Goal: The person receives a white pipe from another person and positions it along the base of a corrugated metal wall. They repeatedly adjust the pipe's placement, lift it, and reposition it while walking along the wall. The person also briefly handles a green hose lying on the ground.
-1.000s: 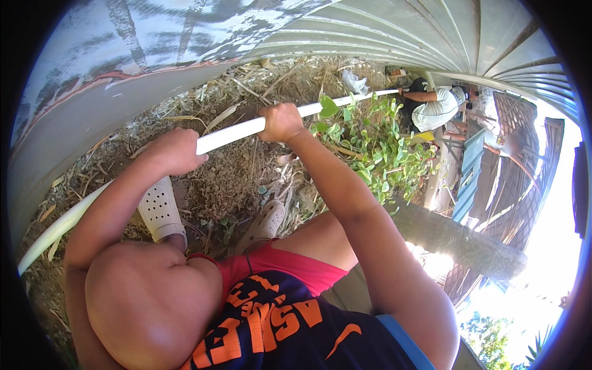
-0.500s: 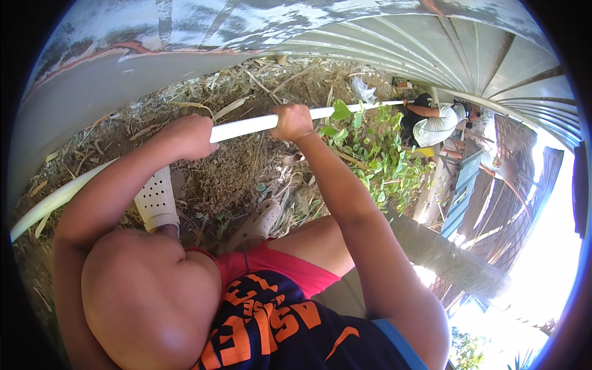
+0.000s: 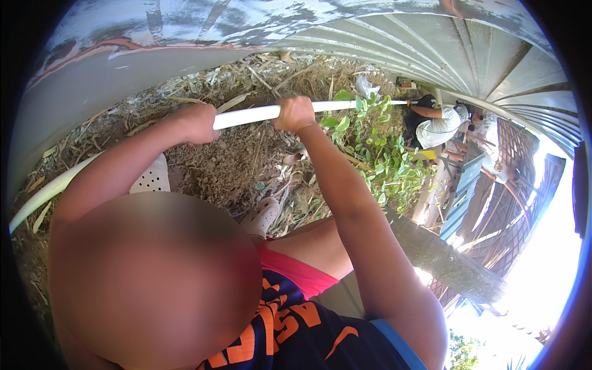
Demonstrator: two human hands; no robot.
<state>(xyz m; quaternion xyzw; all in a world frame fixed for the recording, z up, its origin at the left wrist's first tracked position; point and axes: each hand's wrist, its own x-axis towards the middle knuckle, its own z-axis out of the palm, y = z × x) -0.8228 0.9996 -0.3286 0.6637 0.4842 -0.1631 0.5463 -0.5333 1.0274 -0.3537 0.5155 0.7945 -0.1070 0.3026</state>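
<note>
A long white pipe point(image 3: 250, 116) runs across in front of me, from the lower left toward the far right, bowing slightly. My left hand point(image 3: 198, 123) is wrapped round it in a fist. A short way to the right, my right hand point(image 3: 295, 114) also grips the pipe, with the fingers closed over it. Bare pipe shows between the two hands. Its left length passes behind my left forearm and comes out beyond it. At the far right end, a crouching person point(image 3: 436, 126) in a light shirt has a hand at the pipe.
Corrugated metal sheeting point(image 3: 394, 46) curves along the far side. Leafy green plants point(image 3: 388, 154) grow beneath the pipe on the right. Dry soil point(image 3: 228, 163) and straw surround my light clogs point(image 3: 262, 216). A log point(image 3: 444, 259) lies to the right. Another person point(image 3: 499, 169) is farther off.
Both my hands, still gripping the pipe, have moved a little away from me, and the pipe has shifted with them. The crouching person is in nearly the same place.
</note>
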